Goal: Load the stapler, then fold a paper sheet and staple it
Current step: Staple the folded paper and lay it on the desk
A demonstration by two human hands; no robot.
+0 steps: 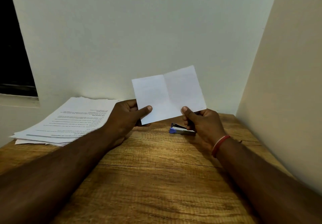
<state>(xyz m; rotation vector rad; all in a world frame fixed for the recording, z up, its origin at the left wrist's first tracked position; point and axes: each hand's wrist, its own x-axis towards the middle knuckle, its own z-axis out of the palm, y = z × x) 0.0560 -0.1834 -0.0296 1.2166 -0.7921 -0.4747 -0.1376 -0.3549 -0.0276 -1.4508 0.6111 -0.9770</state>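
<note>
The paper (168, 94) is held up in the air between the two hands, above the table (156, 180). The left hand (128, 114) pinches its lower left corner, thumb on the front and fingers behind. The right hand (202, 122) pinches the lower right edge in the same way, so both hands are closed on the paper. This hand has a red band (220, 145) at the wrist.

The paper is much smaller than the sheets in the pile (73, 119) that lies to the outside of the left hand. It also has a straight crease down its middle. From this I judge that the folding is mostly done, or that one more fold is being made along this crease.

The stapler (181, 131) lies on the table just under and behind the right hand, and nobody holds it. Whether it is loaded cannot be told from here. No staple is visible in the paper, but one would be too small to see. What is probably left is to close the fold, take the stapler with the right hand and press it on the paper.
</note>
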